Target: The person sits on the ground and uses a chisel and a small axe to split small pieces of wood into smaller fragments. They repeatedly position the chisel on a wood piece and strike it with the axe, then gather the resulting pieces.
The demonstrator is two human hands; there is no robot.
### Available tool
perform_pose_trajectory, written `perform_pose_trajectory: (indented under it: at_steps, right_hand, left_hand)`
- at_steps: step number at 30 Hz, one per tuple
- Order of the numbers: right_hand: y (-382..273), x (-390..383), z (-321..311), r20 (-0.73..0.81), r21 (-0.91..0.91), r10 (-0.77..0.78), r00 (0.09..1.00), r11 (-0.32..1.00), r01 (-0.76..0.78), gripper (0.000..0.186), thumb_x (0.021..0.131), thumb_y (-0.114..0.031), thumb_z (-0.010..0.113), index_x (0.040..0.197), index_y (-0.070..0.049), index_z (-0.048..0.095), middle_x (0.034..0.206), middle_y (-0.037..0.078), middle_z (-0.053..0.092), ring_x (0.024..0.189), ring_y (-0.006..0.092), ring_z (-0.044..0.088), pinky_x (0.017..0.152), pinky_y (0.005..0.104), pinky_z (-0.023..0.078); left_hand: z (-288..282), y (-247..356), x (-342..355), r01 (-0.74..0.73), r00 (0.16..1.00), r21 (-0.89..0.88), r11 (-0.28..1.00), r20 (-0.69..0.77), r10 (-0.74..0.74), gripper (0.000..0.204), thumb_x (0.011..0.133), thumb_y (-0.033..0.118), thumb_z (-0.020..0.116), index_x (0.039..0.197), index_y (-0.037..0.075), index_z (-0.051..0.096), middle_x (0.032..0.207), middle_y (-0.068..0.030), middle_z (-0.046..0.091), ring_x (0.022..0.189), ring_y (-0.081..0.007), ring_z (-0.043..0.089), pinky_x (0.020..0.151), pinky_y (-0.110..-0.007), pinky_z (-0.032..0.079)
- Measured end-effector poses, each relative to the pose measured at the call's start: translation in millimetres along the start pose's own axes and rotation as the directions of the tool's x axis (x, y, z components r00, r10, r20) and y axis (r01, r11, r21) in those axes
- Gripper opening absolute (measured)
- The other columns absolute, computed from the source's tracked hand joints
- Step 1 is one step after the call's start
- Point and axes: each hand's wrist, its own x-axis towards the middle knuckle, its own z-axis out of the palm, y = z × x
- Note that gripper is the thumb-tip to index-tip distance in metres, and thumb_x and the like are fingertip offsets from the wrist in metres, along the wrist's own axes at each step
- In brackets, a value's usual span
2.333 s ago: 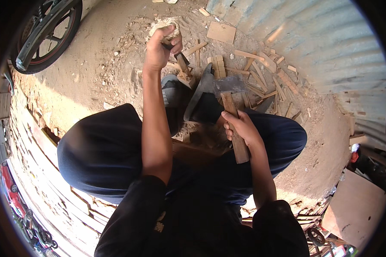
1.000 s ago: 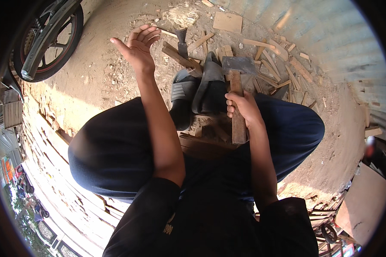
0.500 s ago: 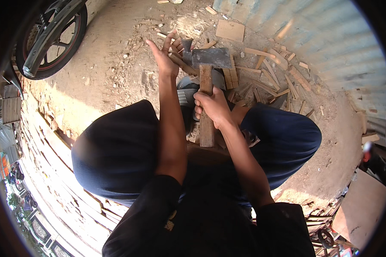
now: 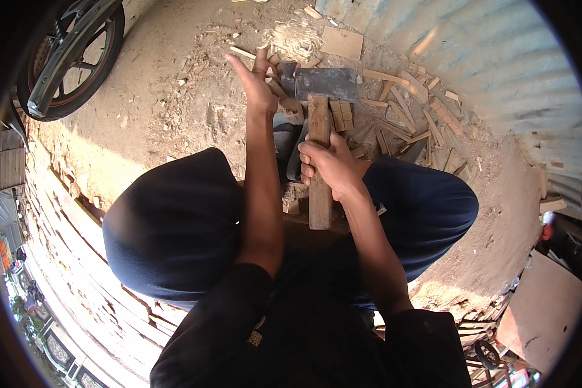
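Observation:
My right hand (image 4: 335,167) is closed round the thick wooden handle of a heavy hammer (image 4: 319,169). Its dark, blocky head points away from me, above the ground between my legs. Just left of it, my left hand (image 4: 260,94) is raised with thumb and a finger stretched apart. Beside that palm are a wooden piece (image 4: 293,111) and a dark flared metal piece (image 4: 288,70), next to the hammer head; how these two join is hard to make out. Some of the left fingers are hidden. A small stack of wooden blocks (image 4: 343,115) stands below the hammer head.
Wood offcuts (image 4: 404,107) litter the ground at the right, before a corrugated metal sheet (image 4: 491,71). A pale heap of fibres or shavings (image 4: 294,40) and a flat board (image 4: 343,43) lie farther off. A motorcycle wheel (image 4: 77,71) stands at far left.
The hammer has shifted slightly right and a little toward me, with my right hand still round it. My left hand has moved slightly right, and its thumb and finger remain spread.

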Motion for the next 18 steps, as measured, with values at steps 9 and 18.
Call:
perform_pose_trajectory:
  at_steps: [9, 18]
  right_hand:
    - [1.9, 3.8, -2.2, -0.112, -0.023, -0.111, 0.987, 0.994, 0.109, 0.013, 0.084, -0.001, 0.055, 0.085, -0.005, 0.043, 0.065, 0.003, 0.047, 0.047, 0.0118, 0.047, 0.042, 0.0299, 0.041]
    - [-15.5, 9.4, -33.0, -0.02, -0.066, -0.052, 0.998, 0.997, 0.05, 0.013, 0.083, -0.005, 0.06, 0.081, -0.006, 0.047, 0.065, 0.001, 0.049, 0.048, 0.0101, 0.048, 0.042, 0.0278, 0.041]
  left_hand:
    - [34.9, -1.3, -21.1, -0.168, 0.98, 0.156, 0.973, 0.136, 0.148, 0.102, 0.081, 0.08, 0.002, 0.117, 0.0, 0.054, 0.095, -0.0102, 0.062, 0.086, -0.0183, 0.052, 0.083, -0.03, 0.038]
    - [27.7, -12.1, -10.5, -0.126, 0.978, 0.178, 0.976, 0.186, 0.093, 0.096, 0.087, 0.074, 0.005, 0.09, -0.002, 0.063, 0.079, -0.0098, 0.064, 0.071, -0.0167, 0.053, 0.071, -0.029, 0.041]
